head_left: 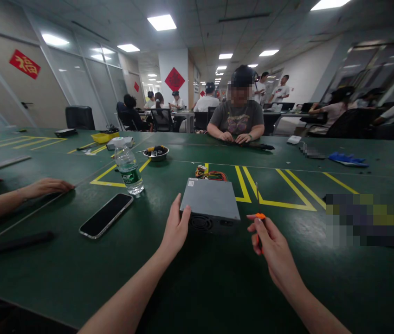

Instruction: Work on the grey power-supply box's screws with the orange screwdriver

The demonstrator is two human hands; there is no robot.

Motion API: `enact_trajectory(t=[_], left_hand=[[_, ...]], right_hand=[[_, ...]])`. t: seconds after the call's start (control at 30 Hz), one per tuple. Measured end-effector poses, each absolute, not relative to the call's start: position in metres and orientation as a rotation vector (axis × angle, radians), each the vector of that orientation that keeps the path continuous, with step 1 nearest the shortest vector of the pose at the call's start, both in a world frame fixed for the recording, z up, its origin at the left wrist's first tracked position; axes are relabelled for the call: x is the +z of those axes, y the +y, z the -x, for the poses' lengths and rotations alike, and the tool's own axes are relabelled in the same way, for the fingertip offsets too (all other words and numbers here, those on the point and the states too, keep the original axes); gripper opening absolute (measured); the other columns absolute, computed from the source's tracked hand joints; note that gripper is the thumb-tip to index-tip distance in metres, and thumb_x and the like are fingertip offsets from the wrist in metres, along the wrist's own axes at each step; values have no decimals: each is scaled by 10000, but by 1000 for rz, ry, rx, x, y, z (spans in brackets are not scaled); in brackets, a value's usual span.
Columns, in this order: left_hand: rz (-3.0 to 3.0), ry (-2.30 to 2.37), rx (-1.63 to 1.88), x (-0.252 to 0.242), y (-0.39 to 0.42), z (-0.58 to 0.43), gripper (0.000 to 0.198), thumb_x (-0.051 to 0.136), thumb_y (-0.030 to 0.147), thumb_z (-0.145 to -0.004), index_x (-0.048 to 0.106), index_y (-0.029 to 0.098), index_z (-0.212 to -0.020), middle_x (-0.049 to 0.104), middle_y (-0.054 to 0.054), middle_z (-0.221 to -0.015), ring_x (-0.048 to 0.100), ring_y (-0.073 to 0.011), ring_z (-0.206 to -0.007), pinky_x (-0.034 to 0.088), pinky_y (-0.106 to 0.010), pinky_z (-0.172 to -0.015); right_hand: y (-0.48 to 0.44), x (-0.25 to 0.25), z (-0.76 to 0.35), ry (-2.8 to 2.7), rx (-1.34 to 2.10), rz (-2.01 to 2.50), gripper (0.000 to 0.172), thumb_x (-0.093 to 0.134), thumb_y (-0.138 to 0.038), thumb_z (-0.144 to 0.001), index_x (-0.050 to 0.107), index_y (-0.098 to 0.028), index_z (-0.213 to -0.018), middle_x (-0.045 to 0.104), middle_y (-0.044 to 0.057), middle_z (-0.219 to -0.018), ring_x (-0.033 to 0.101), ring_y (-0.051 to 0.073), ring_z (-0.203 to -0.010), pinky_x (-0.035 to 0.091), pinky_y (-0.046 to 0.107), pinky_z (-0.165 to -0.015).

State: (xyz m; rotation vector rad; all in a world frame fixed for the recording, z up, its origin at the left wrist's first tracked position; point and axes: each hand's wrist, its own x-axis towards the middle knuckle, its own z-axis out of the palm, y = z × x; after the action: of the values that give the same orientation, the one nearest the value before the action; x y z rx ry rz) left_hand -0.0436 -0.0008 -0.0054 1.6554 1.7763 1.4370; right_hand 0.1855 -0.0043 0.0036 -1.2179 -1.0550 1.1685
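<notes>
A grey computer power supply (211, 198) lies on the green table, its fan grille and socket side facing me. Its bundle of coloured cables (212, 174) comes out at the far side. My left hand (177, 225) grips the box at its left edge, thumb near the top edge and fingers along the side. To the right of the box, apart from it, my right hand (268, 236) is closed around a screwdriver (260, 216) with an orange handle. The screwdriver's thin shaft points up and away from me.
Left of the box are a phone (106, 215) and a water bottle (128, 169). Behind them stands a bowl of tools (156, 153). Another person's hand (47, 187) rests at the left. Across the table sits a person (236, 116); a blue glove (348, 159) lies at the right.
</notes>
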Motion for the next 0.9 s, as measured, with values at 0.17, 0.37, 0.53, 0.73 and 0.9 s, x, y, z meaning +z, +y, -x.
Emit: enact_trajectory(t=[0.17, 0.37, 0.53, 0.73, 0.9], left_hand=[[-2574, 1821, 1369, 13, -12, 34, 473, 431, 258, -859, 340, 209, -1321, 353, -70, -1410, 229, -221, -1338, 175, -474, -1096], [-2829, 1657, 1032, 14, -12, 17, 418, 415, 261, -871, 407, 202, -1286, 462, -70, -1336, 380, -193, -1263, 322, -397, -1047], [-2813, 1711, 1010, 6, -14, 19, 382, 359, 169, -895, 430, 211, -1267, 498, -63, -1305, 426, -183, -1226, 365, -393, -1008], [-2788, 1721, 1047, 6, -22, 23, 363, 371, 190, -899, 456, 227, -1249, 515, -54, -1289, 452, -197, -1199, 385, -384, -962], [-2752, 1728, 1119, 8, -24, 21, 352, 395, 200, -892, 472, 228, -1234, 534, -50, -1267, 471, -197, -1172, 385, -375, -943]], right_hand=[[-7, 6, -196, -1291, 891, 1371, 474, 585, -416, -734, 530, -179, -1141, 554, 7, -783, 515, 138, -600, 434, 276, -553], [-34, 28, -190, -1474, 790, 1318, 611, 569, -425, -735, 395, -228, -1287, 596, 69, -1066, 590, 218, -855, 449, 384, -777], [-74, 33, -194, -1622, 417, 1351, 325, 577, -395, -734, 600, -249, -1023, 657, 44, -910, 627, 204, -692, 483, 332, -654], [-114, -2, -200, -1637, 246, 1343, 249, 601, -298, -749, 615, -271, -996, 677, 14, -874, 649, 178, -669, 511, 280, -642], [-124, -9, -193, -1543, 382, 1421, 247, 633, -286, -722, 628, -254, -967, 678, 21, -842, 647, 187, -656, 510, 285, -631]])
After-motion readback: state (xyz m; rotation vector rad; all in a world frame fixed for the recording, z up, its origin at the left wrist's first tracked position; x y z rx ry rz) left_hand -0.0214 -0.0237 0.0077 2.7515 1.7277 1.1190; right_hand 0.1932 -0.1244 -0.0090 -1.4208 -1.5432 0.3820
